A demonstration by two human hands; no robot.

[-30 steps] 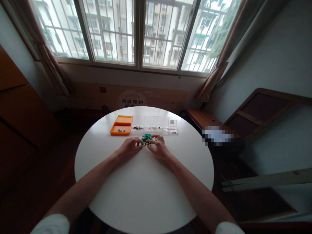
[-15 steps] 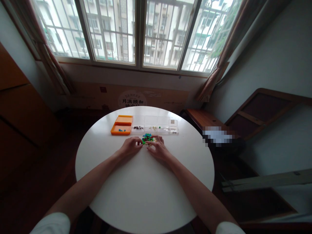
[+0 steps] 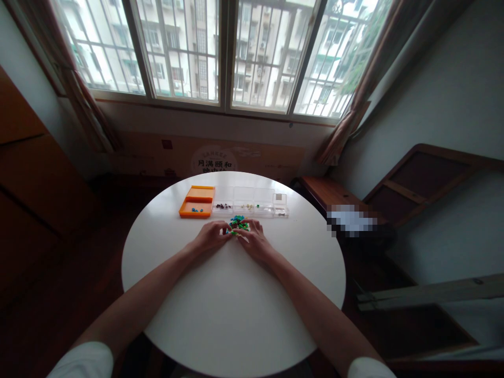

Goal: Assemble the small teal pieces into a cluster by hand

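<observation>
A small pile of green, blue and dark plastic pieces lies on the white round table between my hands. My left hand is curled at the pile's near left side, thumb and forefinger closed at a small green piece. From the right, my right hand reaches in with bent fingers, and its thumb and forefinger meet the same green piece. The piece's exact shape is too small to make out. Part of the pile is hidden behind the right fingers.
Beyond the pile, an orange tray holds several blue pieces. Beside it, a clear compartment box has its lids raised and contains dark, cream and green pieces. The white table has a curved edge; a wooden bench stands at right.
My right hand's thumb and forefinger have moved left and closed in at the green piece by the left fingertips. My left hand has hardly moved.
</observation>
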